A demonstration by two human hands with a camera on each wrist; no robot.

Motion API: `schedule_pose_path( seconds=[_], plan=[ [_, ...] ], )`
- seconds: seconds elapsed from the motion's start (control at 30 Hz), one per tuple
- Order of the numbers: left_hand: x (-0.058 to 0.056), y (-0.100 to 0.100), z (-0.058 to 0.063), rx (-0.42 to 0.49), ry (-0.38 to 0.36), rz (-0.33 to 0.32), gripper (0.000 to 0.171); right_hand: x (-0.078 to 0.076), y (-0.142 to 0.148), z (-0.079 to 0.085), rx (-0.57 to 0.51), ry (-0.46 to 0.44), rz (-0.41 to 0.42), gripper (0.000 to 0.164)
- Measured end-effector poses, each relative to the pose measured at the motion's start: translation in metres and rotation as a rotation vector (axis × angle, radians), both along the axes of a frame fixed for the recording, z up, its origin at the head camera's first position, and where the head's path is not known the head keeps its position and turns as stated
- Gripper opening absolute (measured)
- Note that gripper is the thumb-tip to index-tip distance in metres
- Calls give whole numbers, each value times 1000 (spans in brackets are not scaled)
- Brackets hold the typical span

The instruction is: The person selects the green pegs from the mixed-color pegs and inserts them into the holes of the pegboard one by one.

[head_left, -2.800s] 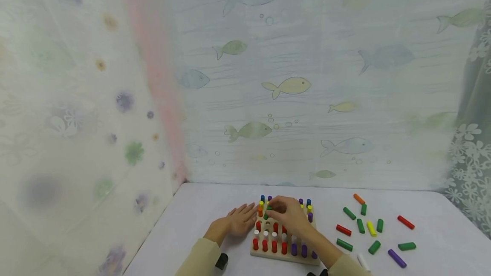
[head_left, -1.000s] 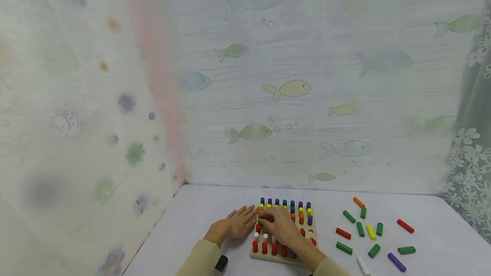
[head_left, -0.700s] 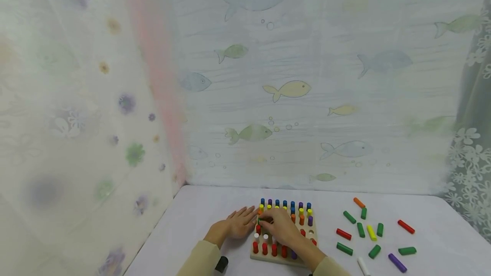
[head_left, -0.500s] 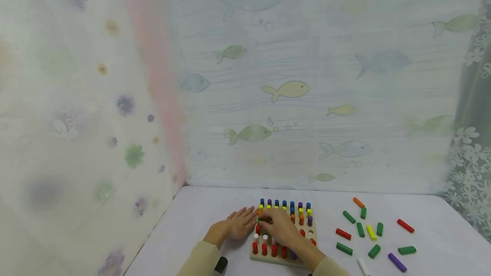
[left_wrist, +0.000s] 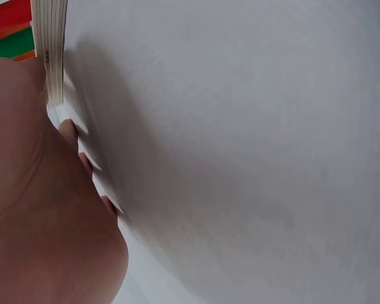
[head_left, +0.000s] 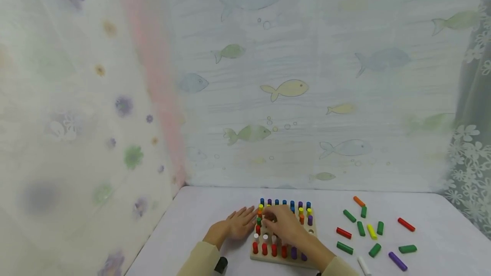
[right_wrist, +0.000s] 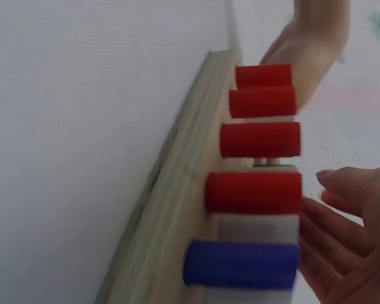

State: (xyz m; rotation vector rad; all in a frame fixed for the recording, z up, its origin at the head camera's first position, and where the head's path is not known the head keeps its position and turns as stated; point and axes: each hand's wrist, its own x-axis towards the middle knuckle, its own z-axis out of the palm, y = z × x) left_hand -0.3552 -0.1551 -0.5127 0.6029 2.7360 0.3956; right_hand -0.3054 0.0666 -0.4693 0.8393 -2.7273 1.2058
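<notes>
A wooden pegboard with rows of coloured pegs sits on the table. In its left column stands a green peg, just behind a red peg. My right hand hovers over the board, right of the green peg. In the right wrist view the thumb and fingers of this hand are apart with nothing between them. My left hand lies on the table with fingers extended, against the board's left edge. The left wrist view shows that hand beside the layered board edge. My right hand hides the middle pegs.
Loose pegs lie scattered to the right: several green ones, a yellow peg, an orange peg, red pegs, a purple peg and a white peg. A dark object is by my left sleeve.
My right hand brought the green peg to the left column, set it in the board and let go, then shifted slightly right. My left hand stayed in place.
</notes>
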Motion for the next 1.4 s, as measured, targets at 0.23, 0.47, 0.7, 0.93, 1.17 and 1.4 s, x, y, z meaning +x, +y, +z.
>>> schedule_pose_path(
  seconds=[0.23, 0.47, 0.7, 0.93, 1.17, 1.4],
  plan=[
    [4, 4, 7, -49, 13, 7, 58, 7, 22, 14, -24, 30, 21, 18],
    [12, 7, 22, -67, 2, 23, 57, 11, 43, 23, -37, 40, 30, 18],
    [3, 0, 8, -32, 2, -4, 61, 17, 62, 31, -39, 40, 9, 20],
    [11, 5, 18, -41, -3, -5, 58, 23, 83, 37, -19, 70, -31, 26],
    [16, 8, 24, -67, 7, 2, 57, 26, 108, 37, 11, 89, -86, 24],
    [15, 8, 24, -63, 18, -9, 56, 29, 132, 39, 16, 111, -119, 26]
  ],
)
